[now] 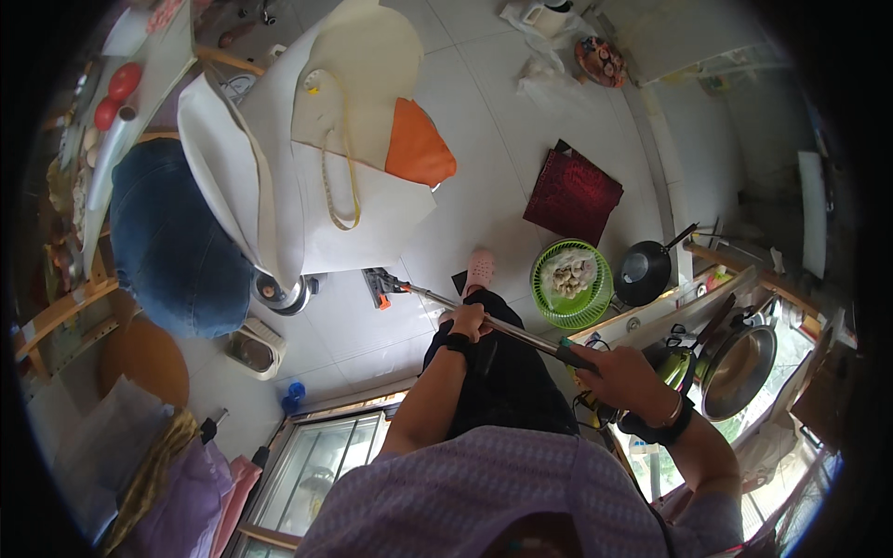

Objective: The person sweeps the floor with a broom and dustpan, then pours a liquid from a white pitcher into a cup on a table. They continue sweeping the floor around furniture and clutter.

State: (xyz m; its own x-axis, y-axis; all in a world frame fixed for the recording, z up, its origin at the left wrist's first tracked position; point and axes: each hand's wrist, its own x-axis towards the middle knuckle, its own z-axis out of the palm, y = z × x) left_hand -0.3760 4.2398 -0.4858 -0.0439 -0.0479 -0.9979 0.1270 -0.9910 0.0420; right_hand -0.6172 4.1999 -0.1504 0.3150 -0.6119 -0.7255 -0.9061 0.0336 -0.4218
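Observation:
A long-handled floor mop (513,332) slants across my body, its metal pole running from upper left to lower right. My left hand (472,321) grips the pole near its middle, with a black band at the wrist. Farther up, my right hand (623,377) is closed around the dark grip at the pole's end. The grey and orange mop head (381,285) rests on the tiled floor (349,328), close to the edge of a large white sheet (363,240). My pink clog (481,268) is just beyond my left hand.
A yellow tape measure (356,202) and orange cloth (418,146) lie on sheet material. Right of my foot stand a green basket (536,282) holding bagged garlic and a black wok (643,273). A dark red mat (575,192) lies beyond. A denim-covered cushion (178,237) is left.

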